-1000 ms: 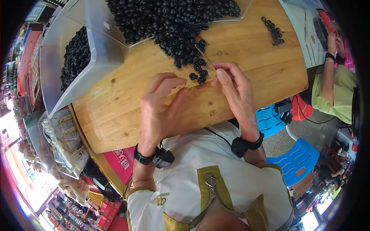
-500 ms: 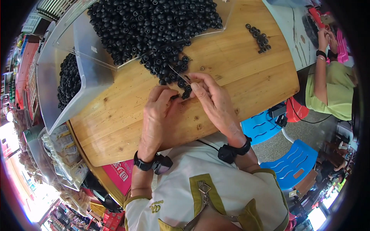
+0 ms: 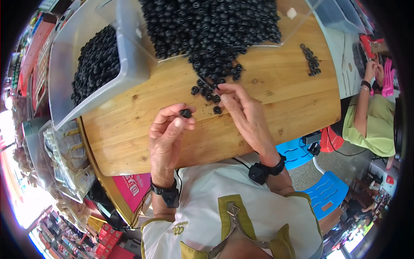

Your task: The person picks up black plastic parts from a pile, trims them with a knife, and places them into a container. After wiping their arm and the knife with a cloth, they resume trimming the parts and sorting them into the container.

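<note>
Between its thumb and fingertips, my left hand pinches a small black round part, cap-like and held just above the wooden table. My right hand is closed on a slim pointed metal tool; whether it is a blade or tweezers I cannot tell. The tool points up and left across a scatter of loose black parts, several with a ring-shaped opening. One stray part lies beside my right thumb. Farther off, the scatter runs into a big heap of the same parts in a clear tray.
A translucent plastic bin with more black parts stands at the left of the wooden table. A small group of parts lies far right. Blue chairs and another person are at the right.
My left hand has turned and drawn away from the right, its black part now showing. The right hand has shifted slightly right with the tool. The whole view has shifted too.
</note>
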Motion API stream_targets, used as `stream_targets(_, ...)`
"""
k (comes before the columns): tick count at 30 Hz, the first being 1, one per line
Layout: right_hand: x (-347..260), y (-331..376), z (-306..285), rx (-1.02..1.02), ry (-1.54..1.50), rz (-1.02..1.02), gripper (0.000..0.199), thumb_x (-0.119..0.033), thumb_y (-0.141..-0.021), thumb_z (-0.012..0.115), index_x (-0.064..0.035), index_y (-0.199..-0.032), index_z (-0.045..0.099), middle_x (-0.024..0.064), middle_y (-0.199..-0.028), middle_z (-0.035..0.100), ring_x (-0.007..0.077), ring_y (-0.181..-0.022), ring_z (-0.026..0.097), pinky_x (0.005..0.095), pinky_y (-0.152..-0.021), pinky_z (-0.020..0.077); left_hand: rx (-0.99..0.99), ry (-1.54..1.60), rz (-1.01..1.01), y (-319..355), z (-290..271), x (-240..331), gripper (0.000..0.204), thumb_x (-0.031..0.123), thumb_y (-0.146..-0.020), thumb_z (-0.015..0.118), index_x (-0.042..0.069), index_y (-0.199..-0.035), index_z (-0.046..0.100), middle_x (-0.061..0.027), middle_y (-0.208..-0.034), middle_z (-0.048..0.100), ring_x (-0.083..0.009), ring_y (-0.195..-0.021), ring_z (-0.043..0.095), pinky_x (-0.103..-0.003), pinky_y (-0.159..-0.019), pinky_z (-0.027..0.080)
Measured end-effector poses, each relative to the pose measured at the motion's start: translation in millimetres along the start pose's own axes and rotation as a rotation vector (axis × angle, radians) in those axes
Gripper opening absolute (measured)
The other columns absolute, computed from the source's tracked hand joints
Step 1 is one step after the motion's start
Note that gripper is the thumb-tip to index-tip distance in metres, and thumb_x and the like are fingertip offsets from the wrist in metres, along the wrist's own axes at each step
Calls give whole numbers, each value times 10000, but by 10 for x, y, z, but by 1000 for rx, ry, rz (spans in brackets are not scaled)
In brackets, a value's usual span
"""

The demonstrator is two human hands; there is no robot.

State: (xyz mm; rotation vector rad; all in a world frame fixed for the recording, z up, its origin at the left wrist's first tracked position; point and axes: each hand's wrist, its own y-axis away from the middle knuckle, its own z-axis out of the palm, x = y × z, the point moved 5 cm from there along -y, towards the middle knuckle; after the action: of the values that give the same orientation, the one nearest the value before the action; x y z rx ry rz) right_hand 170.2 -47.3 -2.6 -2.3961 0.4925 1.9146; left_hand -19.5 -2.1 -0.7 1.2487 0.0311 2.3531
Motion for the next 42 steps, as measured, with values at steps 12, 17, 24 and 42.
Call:
stream_targets(12, -706, 281, 141, -199, 17, -346, 444, -44, -890, 676, -87, -1318, 569, 65, -957, 685, 154, -778, 668, 306, -641, 542, -138, 278, -31, 29, 17, -30, 248, 115, -909, 686, 22, -1112, 579, -96, -1046, 650, -170, -971, 652, -278, -863, 539)
stream_targets(17, -716, 312, 258, -155, 164, -508, 552, -63, -833, 721, -149, -1356, 566, 69, -839, 638, 213, -689, 629, 319, -580, 528, -128, 277, -39, 76, 30, 13, 259, 113, -895, 702, 31, -1108, 580, -74, -1062, 653, -157, -999, 640, -286, -901, 521)
stream_targets(24, -680, 349, 215, -139, 243, -526, 434, -50, -853, 697, -71, -1279, 619, 83, -870, 653, 179, -699, 619, 294, -612, 512, -110, 192, 1, 62, 14, -32, 333, 121, -877, 721, 27, -1152, 558, -66, -1132, 608, -130, -1008, 609, -262, -891, 503)
stream_targets(42, -655, 354, 210, -159, -8, -362, 195, -94, -910, 670, -17, -1079, 613, 61, -885, 679, 102, -691, 607, 243, -627, 491, -146, 195, -17, 88, 35, -76, 384, 151, -857, 750, 16, -1161, 560, -80, -1146, 598, -140, -1005, 589, -256, -890, 482)
